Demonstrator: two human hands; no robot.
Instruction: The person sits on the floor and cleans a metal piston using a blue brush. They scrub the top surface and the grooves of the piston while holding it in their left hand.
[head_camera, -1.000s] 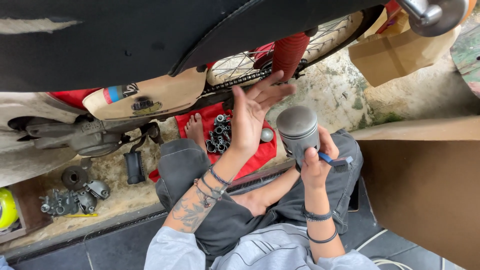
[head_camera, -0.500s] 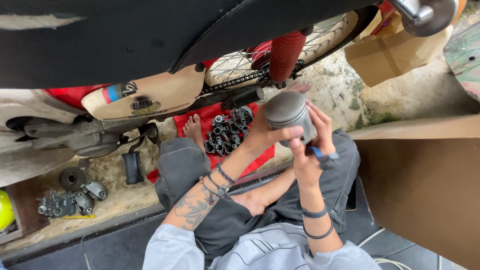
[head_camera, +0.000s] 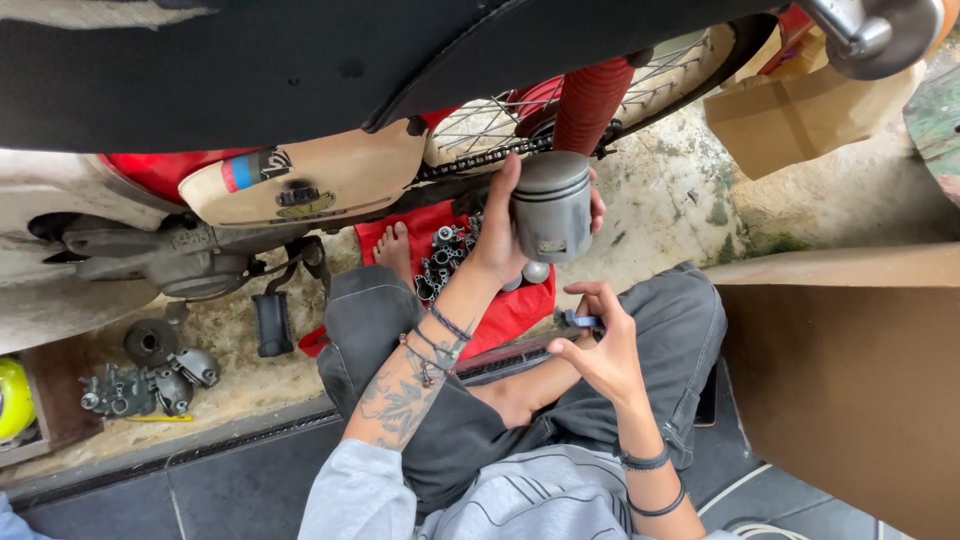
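Two hands busy, one piston up

Left hand (head_camera: 497, 235) grips the heavy, slick metal piston (head_camera: 552, 206) round its skirt; right hand (head_camera: 598, 345) pinches a small blue brush (head_camera: 581, 321)

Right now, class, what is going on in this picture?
A person sits on the floor beside a motorcycle. Their left hand holds up a grey metal piston, fingers wrapped around its side. The right hand is lower, above the lap, pinching a small blue-handled brush. Beneath the piston, a red cloth on the ground carries a pile of small metal parts, with a bare foot resting at its edge.
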